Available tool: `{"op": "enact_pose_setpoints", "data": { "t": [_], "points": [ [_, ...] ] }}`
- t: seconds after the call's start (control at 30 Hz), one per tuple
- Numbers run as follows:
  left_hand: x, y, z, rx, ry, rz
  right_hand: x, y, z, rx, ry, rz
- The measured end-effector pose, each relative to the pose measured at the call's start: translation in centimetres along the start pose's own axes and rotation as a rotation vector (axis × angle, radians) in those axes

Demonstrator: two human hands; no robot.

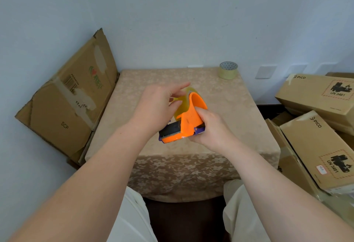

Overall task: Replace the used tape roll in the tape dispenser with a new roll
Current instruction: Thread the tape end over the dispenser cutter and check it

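An orange tape dispenser (188, 121) with purple trim and a dark roller is held above the table. My right hand (208, 127) grips its right side. A yellowish tape roll (182, 106) sits in the dispenser, partly hidden behind the orange guard. My left hand (159, 102) is at the roll's left side, fingers touching it with the index finger stretched out. A second roll of clear tape (228, 70) stands at the table's far right corner.
The small table (220, 142) has a beige floral cloth and stands against a pale wall. A flattened cardboard box (67, 98) leans at the left. Stacked cardboard boxes (316, 127) crowd the right side. My knees are under the near edge.
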State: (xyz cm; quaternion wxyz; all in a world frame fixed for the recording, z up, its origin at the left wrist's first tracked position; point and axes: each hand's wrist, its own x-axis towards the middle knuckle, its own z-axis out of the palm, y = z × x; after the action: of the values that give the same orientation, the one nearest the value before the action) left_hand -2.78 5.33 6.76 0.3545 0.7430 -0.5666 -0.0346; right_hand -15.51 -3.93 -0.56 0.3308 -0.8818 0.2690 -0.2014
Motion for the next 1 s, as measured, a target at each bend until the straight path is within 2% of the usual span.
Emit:
{"op": "enact_pose_setpoints", "data": {
  "t": [0.1, 0.23, 0.4, 0.73, 1.0],
  "points": [
    [0.1, 0.0, -0.1, 0.154, 0.024, 0.077, -0.1, 0.1, 0.2, 0.003, -0.008, 0.004],
    [0.2, 0.1, -0.1, 0.228, 0.041, 0.179, -0.1, 0.4, 0.5, -0.005, -0.017, 0.0],
    [0.5, -0.2, 0.0, 0.325, 0.006, 0.21, -0.1, 0.3, 0.4, -0.026, -0.027, -0.001],
    [0.3, -0.4, -0.6, 0.262, 0.003, 0.278, -0.2, 0.7, 0.3, 0.094, -0.029, 0.056],
    [-0.1, -0.8, -1.5, 0.237, -0.105, 0.192, -0.2, 0.4, 0.3, 0.043, -0.029, 0.055]
  ]
}}
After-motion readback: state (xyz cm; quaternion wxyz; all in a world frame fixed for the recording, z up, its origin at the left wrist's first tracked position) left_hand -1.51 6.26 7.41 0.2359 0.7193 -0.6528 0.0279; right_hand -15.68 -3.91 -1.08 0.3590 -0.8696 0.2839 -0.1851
